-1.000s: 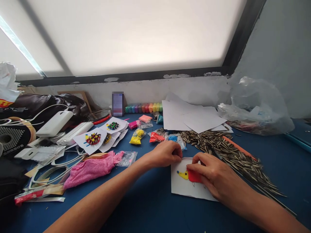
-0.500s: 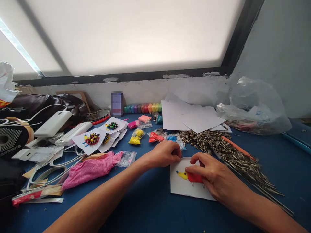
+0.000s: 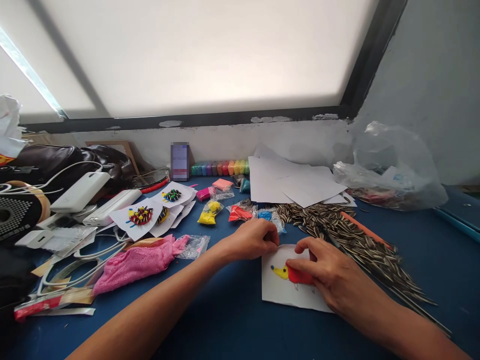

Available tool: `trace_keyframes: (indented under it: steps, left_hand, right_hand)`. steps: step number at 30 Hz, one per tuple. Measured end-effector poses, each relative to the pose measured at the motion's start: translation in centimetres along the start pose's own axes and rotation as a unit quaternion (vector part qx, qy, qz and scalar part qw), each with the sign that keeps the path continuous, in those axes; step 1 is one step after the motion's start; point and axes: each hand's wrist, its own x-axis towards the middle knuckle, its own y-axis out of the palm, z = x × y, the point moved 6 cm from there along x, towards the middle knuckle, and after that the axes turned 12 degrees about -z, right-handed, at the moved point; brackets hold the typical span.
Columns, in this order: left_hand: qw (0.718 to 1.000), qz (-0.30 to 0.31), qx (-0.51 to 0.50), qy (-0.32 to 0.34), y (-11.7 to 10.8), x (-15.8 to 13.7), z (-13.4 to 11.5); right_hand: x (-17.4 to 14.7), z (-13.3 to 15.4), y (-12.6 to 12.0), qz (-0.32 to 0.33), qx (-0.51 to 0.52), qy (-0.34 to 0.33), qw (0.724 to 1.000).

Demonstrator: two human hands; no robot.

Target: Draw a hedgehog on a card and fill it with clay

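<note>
A sheet of white paper [image 3: 279, 292] lies on the blue table before me. On it is an animal figure with a red clay body [image 3: 298, 276], a yellow clay snout [image 3: 279, 272], a blue nose tip and thin drawn legs. My left hand [image 3: 257, 237] is closed, its fingertips pinched together at the paper's upper left edge; whatever they hold is hidden. My right hand [image 3: 324, 270] rests over the paper's right side, a fingertip touching the red clay near the snout. Its thumb and forefinger are apart, and it covers part of the body.
Sunflower seeds [image 3: 371, 255] are heaped at right, with an orange strip [image 3: 367, 231] on them. Bagged yellow clay [image 3: 209, 212] and red clay [image 3: 240, 213] lie ahead. Finished seed figures [image 3: 140, 216], a pink cloth [image 3: 138, 262] and power banks [image 3: 80, 191] are at left.
Both hands stay almost in place over the paper. The view shifts very slightly; nothing else has visibly moved.
</note>
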Motion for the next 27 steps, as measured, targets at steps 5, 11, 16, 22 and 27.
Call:
trace_keyframes:
  steps: [5, 11, 16, 22, 27]
  left_hand:
    - [1.000, 0.000, 0.003, -0.002, -0.01, 0.04, -0.04]
    - [1.000, 0.001, 0.009, -0.006, -0.15, -0.07, -0.17]
    - [1.000, 0.002, 0.013, -0.005, -0.06, 0.01, -0.30]
    - [1.000, -0.005, 0.024, 0.004, -0.04, 0.11, -0.09]
    - [1.000, -0.011, 0.027, 0.009, -0.07, 0.12, 0.05]
  right_hand:
    - [-0.10, 0.14, -0.40, -0.027, 0.007, -0.012, 1.000]
    - [-0.16, 0.19, 0.13, -0.022, -0.001, -0.023, 0.999]
    - [-0.16, 0.19, -0.33, -0.035, -0.005, -0.026, 0.999]
    - [-0.30, -0.13, -0.56, -0.043, -0.020, -0.030, 0.998]
    - [-0.54, -0.41, 0.01, -0.039, -0.030, -0.034, 0.998]
